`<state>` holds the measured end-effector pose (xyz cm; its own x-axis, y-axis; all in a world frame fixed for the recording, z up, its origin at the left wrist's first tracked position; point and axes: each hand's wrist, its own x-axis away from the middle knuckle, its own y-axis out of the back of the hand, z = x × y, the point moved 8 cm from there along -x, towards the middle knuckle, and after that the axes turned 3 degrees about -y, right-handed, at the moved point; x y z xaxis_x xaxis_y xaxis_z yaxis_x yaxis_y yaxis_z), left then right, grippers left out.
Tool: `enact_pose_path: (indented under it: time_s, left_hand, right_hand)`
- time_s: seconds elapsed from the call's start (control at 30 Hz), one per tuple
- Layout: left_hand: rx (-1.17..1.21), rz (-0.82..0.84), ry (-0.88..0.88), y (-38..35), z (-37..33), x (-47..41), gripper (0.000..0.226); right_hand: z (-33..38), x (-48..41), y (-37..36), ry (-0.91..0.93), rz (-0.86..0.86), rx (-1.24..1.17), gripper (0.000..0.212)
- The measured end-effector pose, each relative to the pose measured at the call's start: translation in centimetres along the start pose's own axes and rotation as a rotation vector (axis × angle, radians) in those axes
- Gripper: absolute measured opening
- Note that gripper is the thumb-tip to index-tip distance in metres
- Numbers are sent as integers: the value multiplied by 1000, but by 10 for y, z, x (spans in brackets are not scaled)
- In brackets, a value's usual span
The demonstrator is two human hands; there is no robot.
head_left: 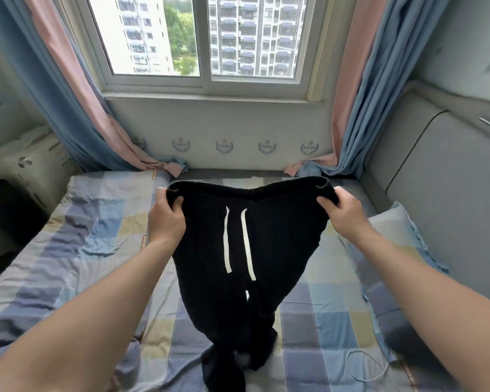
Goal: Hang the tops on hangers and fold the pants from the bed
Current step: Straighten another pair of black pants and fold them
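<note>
Both arms reach forward over the checked bed [102,222], the left hand [166,219] and the right hand [340,215] each with fingers curled tight on a corner of the waistband of the black pants [275,244], held up at centre frame with two white drawstrings [239,244] hanging down the front. The pant legs trail in a bunch onto the quilt at 6 o'clock. A pillow [391,230] lies at 3 o'clock, a thin white loop [365,366] at 5 o'clock, and blue-and-pink curtains [77,89] flank the window [204,41] at 12 o'clock.

Checked bed [96,222] carries pillow [393,230], white cord loop [348,363], bunched ends of pants [232,360]
</note>
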<state>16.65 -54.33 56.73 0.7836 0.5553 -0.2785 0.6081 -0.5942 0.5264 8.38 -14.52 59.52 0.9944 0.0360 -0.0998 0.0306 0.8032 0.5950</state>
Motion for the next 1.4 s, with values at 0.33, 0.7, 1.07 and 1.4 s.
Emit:
enact_pose_path:
  time_s: [0.33,0.7,1.07,1.4]
  left_hand:
    - [81,-225,-296,88,-166,-103,27]
    - [289,-169,-55,155,-266,-170,38]
    - [701,6,-37,169,-354,-163,31]
    - [778,407,-389,169,-423,-102,21]
  right_hand:
    - [183,-68,115,369,-235,50,27]
    - [298,-98,183,272,-284,-68,29]
    - [385,-88,174,168,-16,-453,18]
    - [470,-39,152,515,0,-279,25]
